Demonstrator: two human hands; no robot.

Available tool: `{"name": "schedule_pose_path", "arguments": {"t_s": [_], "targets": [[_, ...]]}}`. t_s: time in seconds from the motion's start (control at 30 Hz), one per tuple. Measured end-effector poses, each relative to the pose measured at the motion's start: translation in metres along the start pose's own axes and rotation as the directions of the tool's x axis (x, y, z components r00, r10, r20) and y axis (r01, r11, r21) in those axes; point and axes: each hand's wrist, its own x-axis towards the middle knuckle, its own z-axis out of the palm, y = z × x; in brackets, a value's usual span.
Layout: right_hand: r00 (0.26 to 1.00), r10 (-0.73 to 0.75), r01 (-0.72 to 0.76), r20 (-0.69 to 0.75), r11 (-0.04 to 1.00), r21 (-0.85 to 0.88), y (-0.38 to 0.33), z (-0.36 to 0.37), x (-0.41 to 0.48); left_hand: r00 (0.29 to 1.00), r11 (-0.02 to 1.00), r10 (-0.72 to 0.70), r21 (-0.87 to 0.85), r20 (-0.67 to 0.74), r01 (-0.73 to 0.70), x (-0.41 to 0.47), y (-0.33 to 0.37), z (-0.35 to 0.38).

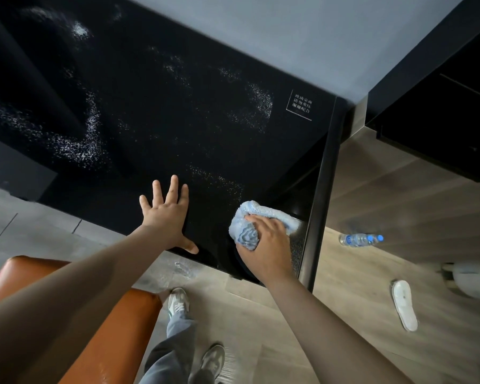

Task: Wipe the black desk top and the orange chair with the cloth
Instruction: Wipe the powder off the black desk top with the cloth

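Observation:
The black glossy desk top (155,112) fills the upper left, streaked with whitish speckled smears. My right hand (266,242) grips a bunched light blue cloth (257,220) and presses it on the desk's near right corner. My left hand (168,214) lies flat on the desk near its front edge, fingers spread, thumb at the rim. The orange chair (114,325) stands at the lower left, partly hidden under my left forearm.
A plastic water bottle (360,239) lies on the wooden floor right of the desk. A white slipper (404,304) lies further right. A dark cabinet (441,101) stands at the upper right. My shoes (178,300) are beside the chair.

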Motion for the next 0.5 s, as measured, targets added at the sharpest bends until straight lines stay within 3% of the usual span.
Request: {"name": "schedule_pose_path", "arguments": {"t_s": [0.5], "targets": [[0.997,-0.057,0.058,0.057,0.998,-0.001,0.000,0.005,-0.054,0.999,1.000,-0.006,0.021,-0.041,0.007,-0.001,-0.001,0.002]]}}
